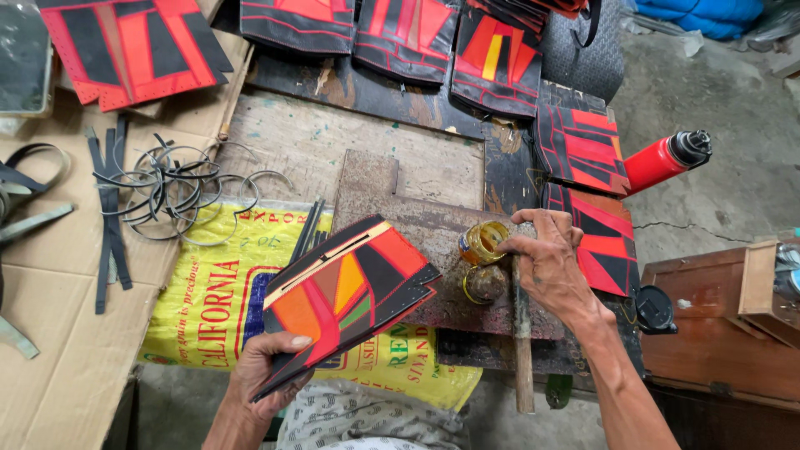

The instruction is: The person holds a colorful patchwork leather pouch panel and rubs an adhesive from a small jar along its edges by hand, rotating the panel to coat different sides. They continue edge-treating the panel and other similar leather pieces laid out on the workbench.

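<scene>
My left hand point(265, 367) grips the near corner of a patchwork leather panel point(346, 292) in red, orange, black and green, holding it tilted above the workbench. My right hand point(546, 258) reaches over a small amber glass jar point(482, 242), fingertips at its open mouth. A second round jar or lid point(485, 283) sits just below it on the rusty metal plate point(417, 217). A long thin stick point(522, 342) runs down from under my right hand toward the bench edge.
More red-and-black panels point(583, 150) lie at the right and along the back point(408, 37). Metal rings and black straps point(167, 196) rest on cardboard at the left. A yellow printed sack point(212, 292) covers the front. A red bottle point(662, 158) lies at the right beside a wooden box point(725, 325).
</scene>
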Available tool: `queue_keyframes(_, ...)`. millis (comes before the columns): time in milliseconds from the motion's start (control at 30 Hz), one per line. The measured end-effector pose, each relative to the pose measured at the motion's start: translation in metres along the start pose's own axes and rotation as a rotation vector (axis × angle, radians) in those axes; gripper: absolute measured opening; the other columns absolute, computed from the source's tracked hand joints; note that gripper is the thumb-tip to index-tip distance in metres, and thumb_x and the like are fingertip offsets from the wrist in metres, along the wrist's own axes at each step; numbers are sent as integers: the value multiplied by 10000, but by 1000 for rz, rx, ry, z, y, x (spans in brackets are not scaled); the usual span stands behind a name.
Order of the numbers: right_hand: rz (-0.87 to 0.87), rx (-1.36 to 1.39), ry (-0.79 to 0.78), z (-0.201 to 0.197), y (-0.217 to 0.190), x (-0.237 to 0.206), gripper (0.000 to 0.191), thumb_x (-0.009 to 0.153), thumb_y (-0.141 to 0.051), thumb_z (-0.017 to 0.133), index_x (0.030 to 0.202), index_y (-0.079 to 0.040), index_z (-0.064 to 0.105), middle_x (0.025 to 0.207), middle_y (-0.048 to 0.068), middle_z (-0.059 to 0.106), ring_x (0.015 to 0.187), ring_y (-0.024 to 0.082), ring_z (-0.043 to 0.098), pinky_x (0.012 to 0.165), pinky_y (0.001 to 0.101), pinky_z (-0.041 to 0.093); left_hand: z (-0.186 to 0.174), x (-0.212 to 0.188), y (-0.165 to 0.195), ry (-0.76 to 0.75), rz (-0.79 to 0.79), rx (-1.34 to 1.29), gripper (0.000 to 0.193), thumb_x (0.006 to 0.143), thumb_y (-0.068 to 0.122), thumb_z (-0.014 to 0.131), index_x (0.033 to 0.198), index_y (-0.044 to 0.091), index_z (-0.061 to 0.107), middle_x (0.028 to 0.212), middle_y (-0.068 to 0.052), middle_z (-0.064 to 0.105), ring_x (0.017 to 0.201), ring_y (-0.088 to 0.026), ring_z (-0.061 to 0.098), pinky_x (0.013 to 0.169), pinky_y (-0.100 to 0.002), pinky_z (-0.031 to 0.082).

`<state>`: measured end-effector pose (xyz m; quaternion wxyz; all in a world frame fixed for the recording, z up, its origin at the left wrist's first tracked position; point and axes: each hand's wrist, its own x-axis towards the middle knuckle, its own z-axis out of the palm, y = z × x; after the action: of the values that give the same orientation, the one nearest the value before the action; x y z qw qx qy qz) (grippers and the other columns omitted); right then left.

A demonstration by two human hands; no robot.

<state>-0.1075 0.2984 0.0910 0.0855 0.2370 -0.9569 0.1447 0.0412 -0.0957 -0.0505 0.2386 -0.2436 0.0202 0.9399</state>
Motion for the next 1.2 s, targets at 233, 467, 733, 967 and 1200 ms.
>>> queue_keyframes(233,0,-10,-13,6,8,3,335,682,52,614,823,-198,787,1206,20,604,1182,260,481,924,427,332,-1,-2,1,126,88,84,335,797,-124,583,1128,-152,542,935,-259,696,708,-336,766,603,-394,685)
queue_keyframes(467,7,68,51,-9,-7,6,320,731,90,608,796,-175,776,1243,22,624,1193,257,479,958,425,335,46,-17,-10,172,163,294,588,684,-142,603,1270,-107,572,1113,-252,725,916,-331,764,801,-460,662)
queue_keyframes(733,198,1181,297,-10,-66,-46,244,931,99,587,1058,-35,746,1306,78,581,1198,152,533,1074,265,431,62,-20,-19,127,245,384,566,732,-132,664,1289,-71,583,1112,-216,716,942,-322,744,832,-468,644)
queue_keyframes(967,277,1499,526,49,-106,-51,485,937,132,624,1374,-71,685,1322,31,513,972,83,509,887,222,448,49,15,-56,132,333,286,475,791,-92,665,1253,-143,566,1122,-254,712,986,-333,743,883,-457,633)
queue_keyframes(1200,310,1307,569,62,-115,-41,500,928,68,721,1394,-100,650,1228,-35,488,980,64,502,916,204,455,45,27,-71,156,376,217,440,796,-102,640,1232,-131,581,1120,-265,705,988,-342,740,887,-462,632)
